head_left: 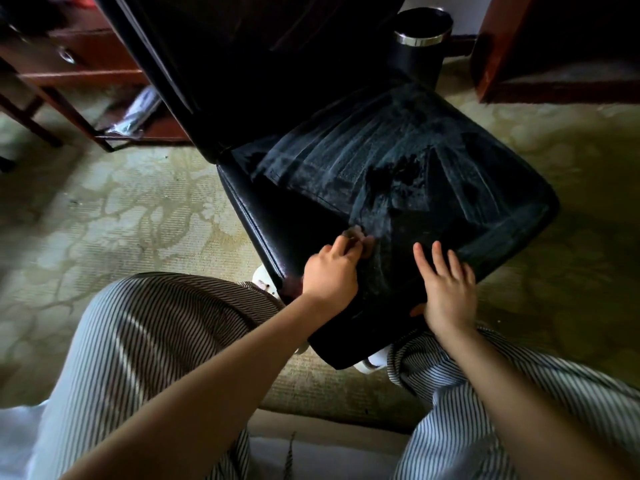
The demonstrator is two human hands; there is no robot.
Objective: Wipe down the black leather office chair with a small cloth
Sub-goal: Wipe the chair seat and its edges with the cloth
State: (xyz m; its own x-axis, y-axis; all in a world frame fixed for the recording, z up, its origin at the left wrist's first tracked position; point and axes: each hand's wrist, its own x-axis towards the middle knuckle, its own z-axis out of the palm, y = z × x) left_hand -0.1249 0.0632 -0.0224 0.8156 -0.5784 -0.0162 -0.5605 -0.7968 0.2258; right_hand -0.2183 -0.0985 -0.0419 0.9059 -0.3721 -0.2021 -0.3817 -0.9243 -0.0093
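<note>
Carpet (138, 209) surrounds the dusty, streaked chair seat (467, 143) under a cloth (384, 216).

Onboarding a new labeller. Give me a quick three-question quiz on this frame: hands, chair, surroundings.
1. True or false: the right hand lies flat, fingers straight, on the black leather chair seat.
2. What stands on the floor beyond the seat? A) black cylindrical bin with a silver band B) red bucket C) white fan
3. Which hand pinches the small greyish cloth?
Key: 1 true; 2 A; 3 the left hand.
</note>
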